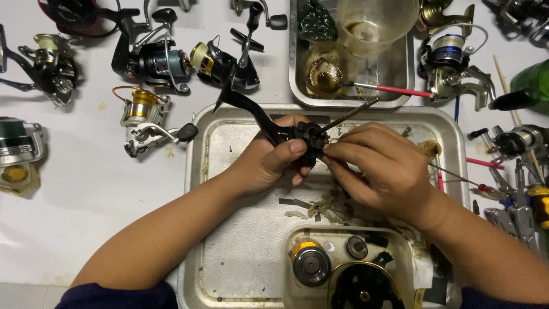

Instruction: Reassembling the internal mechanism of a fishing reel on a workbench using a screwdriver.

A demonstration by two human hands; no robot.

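Parts sit nearest in a small cream plastic tub (289,257), while above the dented silver metal tray (229,189) the left hand (266,163) grips a black fishing-reel body (306,137) steady, so the right hand (377,166) can pinch, maybe, something tiny.

No packages, signs or screens are to be seen on the white table. Nothing that can be told for certain as a label is shown either: the coloured bands on the fishing reels are spools and trim, and no printed sticker can be made out at this size.
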